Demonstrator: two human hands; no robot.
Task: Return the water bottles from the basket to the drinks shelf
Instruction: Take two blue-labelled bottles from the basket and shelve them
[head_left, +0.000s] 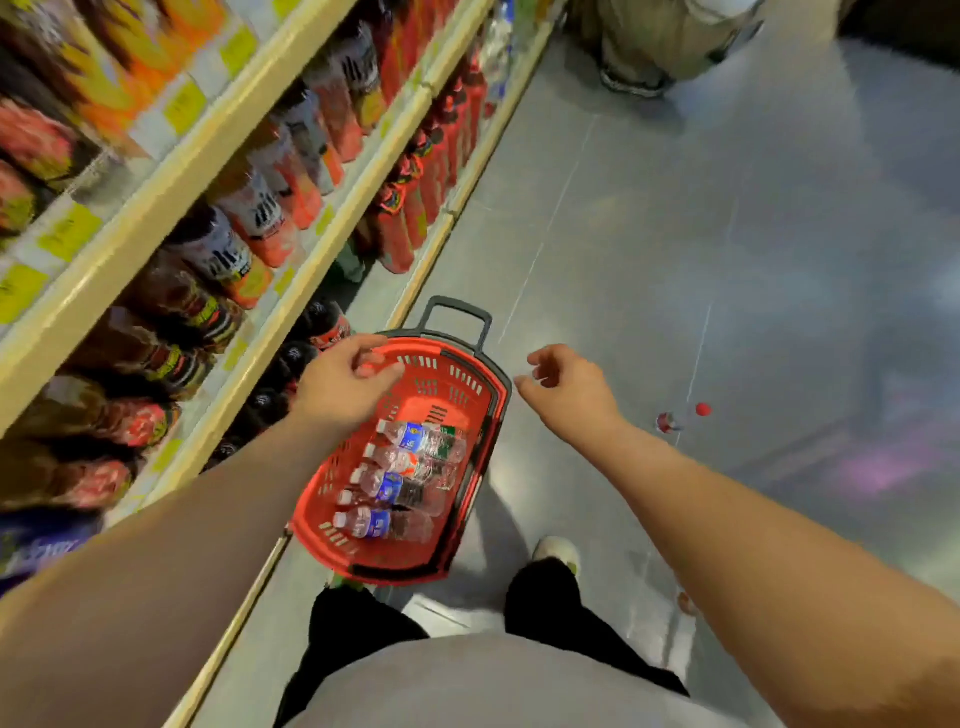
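A red plastic basket (467, 395) with a black handle stands on the grey floor beside the drinks shelf (291, 291). Several small clear water bottles (410, 478) with blue, red and green labels lie side by side in it, caps pointing left. My left hand (345, 382) hovers over the basket's far left rim with fingers loosely curled and holds nothing. Just right of the basket, my right hand (563, 387) hangs above the floor, fingers loosely curled, also holding nothing.
The shelves on the left are packed with red, orange and dark drink bottles (270, 208). Another person's legs (654, 47) stand at the far end of the aisle. A red cap (703, 409) and a small bottle (667, 422) lie on the floor to the right.
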